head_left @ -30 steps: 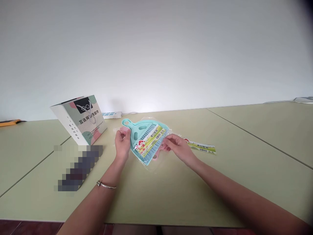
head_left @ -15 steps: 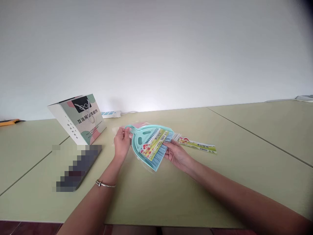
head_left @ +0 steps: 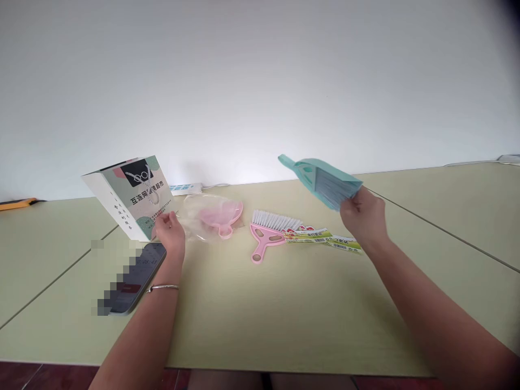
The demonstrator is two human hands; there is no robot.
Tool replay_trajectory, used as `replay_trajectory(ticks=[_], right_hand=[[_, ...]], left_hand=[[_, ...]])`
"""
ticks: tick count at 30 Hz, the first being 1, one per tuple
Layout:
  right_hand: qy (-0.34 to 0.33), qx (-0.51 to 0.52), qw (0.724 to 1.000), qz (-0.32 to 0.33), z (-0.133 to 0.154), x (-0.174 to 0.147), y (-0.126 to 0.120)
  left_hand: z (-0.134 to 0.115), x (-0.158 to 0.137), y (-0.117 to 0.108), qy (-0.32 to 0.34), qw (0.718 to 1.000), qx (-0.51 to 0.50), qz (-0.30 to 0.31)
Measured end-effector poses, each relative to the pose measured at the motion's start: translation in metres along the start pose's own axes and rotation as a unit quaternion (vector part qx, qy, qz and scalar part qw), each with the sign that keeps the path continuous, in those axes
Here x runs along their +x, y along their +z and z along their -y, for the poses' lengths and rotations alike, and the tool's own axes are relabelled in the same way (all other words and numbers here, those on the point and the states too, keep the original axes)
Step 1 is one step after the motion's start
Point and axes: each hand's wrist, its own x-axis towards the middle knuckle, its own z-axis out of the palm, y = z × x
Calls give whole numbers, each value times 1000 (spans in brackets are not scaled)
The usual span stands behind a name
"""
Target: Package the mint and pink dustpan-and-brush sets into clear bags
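My right hand (head_left: 364,219) grips the bristle end of a teal dustpan (head_left: 305,177) and its small hand brush (head_left: 333,190), nested together and held above the table. Their handle end points up to the left. My left hand (head_left: 170,233) is closed, fingers pinched together beside the paper bag; what they hold, if anything, is hard to make out. Close by lies a clear plastic bag (head_left: 190,214) with a pink dustpan (head_left: 223,213) in or under it. Further right rests a pink hand brush (head_left: 266,236) with white bristles, touching a printed label card (head_left: 309,236).
A printed paper bag (head_left: 142,200) with rope handles leans at the left. In front of it lies a partly blurred phone (head_left: 140,284). Another label card (head_left: 345,245) is at the right. A white power strip (head_left: 186,189) sits along the wall, with an orange-black item (head_left: 18,204) far left.
The teal set has moved up and right in my right hand. My left hand has let go of it and moved left. The pink brush is uncovered, and a second label card shows on the table.
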Motion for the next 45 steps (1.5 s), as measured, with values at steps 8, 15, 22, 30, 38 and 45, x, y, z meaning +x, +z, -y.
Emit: replay_trajectory(ticks=[8, 15, 22, 30, 38, 45], right_hand=[[181, 449, 867, 115, 15, -6, 15], [348, 447, 711, 416, 39, -52, 36], [229, 388, 824, 342, 41, -52, 34], [-259, 93, 911, 307, 56, -73, 31], [-262, 43, 945, 192, 57, -69, 30], [-314, -38, 946, 75, 28, -47, 34]], left_hand=[[-63, -53, 1, 98, 953, -157, 241], [-84, -77, -8, -87, 702, -403, 581], [-90, -73, -12, -54, 737, -462, 490], [-103, -92, -14, 40, 736, -401, 544], [-111, -87, -17, 78, 825, -345, 441], [-89, -47, -13, 182, 931, -282, 143]])
